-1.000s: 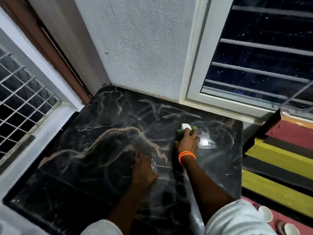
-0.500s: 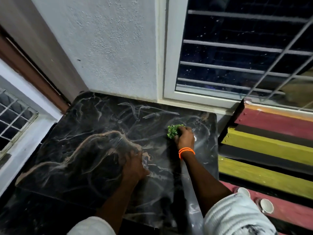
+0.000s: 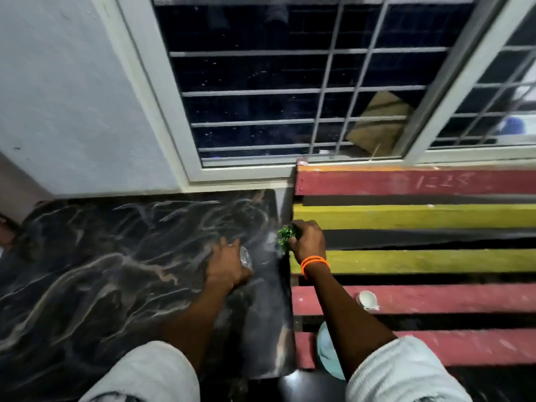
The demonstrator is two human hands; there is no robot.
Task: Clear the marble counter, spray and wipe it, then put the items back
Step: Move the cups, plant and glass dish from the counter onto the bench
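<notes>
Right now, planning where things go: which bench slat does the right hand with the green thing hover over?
The right hand is over the upper yellow slat, second coloured slat from the window.

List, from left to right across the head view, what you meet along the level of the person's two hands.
Marble counter → left hand on a clear object → green plant piece → right hand → painted slat bench.

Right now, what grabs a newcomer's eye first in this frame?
The red and yellow painted slat bench on the right stands out against the dark veined marble counter on the left. At their shared edge the right hand, an orange band on its wrist, grips a small green plant. The left hand presses a clear, shiny object onto the marble.
</notes>
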